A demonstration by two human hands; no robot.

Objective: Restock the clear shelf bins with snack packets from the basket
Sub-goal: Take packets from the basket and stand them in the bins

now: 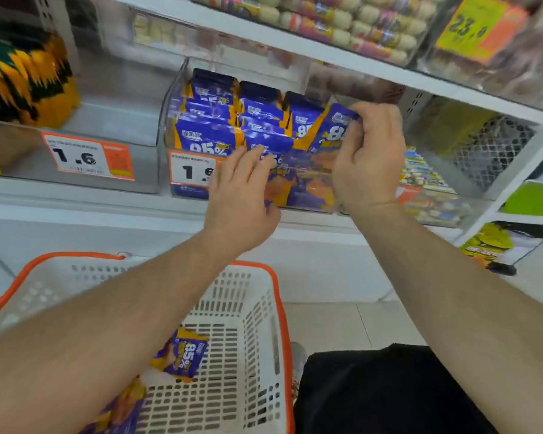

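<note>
Right hand (369,158) pinches a purple packet (333,128) over the clear bin (176,98) — left hand (240,195) open, fingers touching packets at the bin's front edge.

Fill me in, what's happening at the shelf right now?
A person is restocking the clear bin with purple snack packets. The right hand pinches a tilted purple packet at the bin's right end, while the left hand, fingers straight, touches the front packets. More purple packets remain in the white basket below.
</note>
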